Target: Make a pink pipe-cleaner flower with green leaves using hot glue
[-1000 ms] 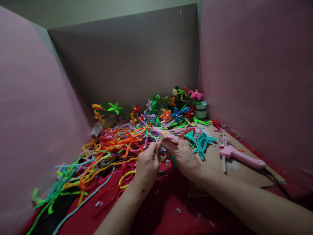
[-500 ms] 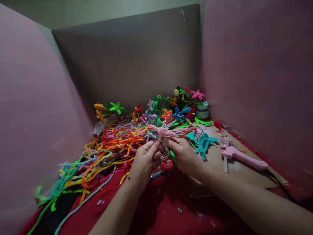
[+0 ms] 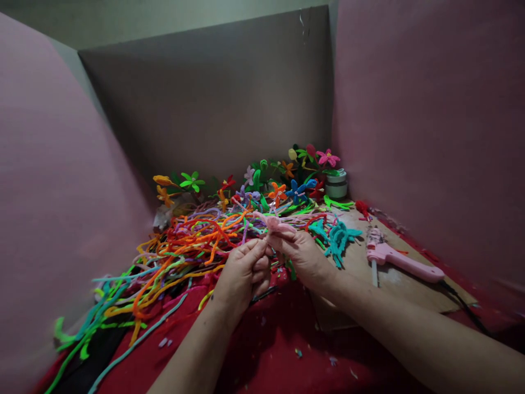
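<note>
My left hand (image 3: 245, 272) and my right hand (image 3: 302, 253) meet at the middle of the red cloth, fingers pinched together on a pink pipe cleaner piece (image 3: 274, 224) that is bent into loops. Its fuzzy top sticks up just above my right fingertips. Right behind the hands lies a big tangle of loose pipe cleaners (image 3: 184, 241) in orange, red, green, purple and yellow. A teal pipe cleaner shape (image 3: 338, 238) lies to the right of my right hand.
A pink glue gun (image 3: 400, 260) with a black cord rests on a cardboard sheet (image 3: 410, 284) at the right. Finished pipe cleaner flowers (image 3: 287, 180) and a small white jar (image 3: 337, 184) stand at the back. Pink panels wall in both sides.
My left hand turned palm-up and curled its fingers more. The pink piece was bunched tighter between both hands. The camera shifted slightly.
</note>
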`<state>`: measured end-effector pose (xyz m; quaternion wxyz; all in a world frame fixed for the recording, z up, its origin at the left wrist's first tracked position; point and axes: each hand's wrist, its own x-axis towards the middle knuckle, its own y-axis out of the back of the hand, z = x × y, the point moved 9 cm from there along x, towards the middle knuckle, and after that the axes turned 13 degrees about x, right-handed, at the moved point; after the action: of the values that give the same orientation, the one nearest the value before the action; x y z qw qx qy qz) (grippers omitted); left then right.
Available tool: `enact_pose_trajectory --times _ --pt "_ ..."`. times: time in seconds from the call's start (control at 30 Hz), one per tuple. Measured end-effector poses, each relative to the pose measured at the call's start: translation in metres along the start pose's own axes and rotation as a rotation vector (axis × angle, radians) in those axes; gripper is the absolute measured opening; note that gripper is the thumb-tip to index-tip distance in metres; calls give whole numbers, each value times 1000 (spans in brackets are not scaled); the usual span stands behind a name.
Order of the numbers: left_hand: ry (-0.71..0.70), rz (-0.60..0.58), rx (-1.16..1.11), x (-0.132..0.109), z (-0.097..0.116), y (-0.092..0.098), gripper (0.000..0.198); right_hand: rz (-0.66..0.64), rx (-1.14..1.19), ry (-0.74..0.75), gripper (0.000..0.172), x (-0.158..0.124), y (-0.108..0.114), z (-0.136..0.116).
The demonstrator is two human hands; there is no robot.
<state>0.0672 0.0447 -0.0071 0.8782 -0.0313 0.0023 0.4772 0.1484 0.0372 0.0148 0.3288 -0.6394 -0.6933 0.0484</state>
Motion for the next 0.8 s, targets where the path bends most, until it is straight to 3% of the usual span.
enact_pose_trajectory --times 0.23,0.43,0.57,0.8 --pt "-26 66 84 0 6 8 26 -40 83 -73 16 -3 -4 0" --pt "-36 98 124 -1 8 9 26 11 72 -78 17 -5 0 1" --pt "-53 104 147 -2 11 8 23 57 68 -91 27 -6 2 2" --pt "-13 27 27 -1 4 2 22 118 162 -24 14 -5 5 -1"
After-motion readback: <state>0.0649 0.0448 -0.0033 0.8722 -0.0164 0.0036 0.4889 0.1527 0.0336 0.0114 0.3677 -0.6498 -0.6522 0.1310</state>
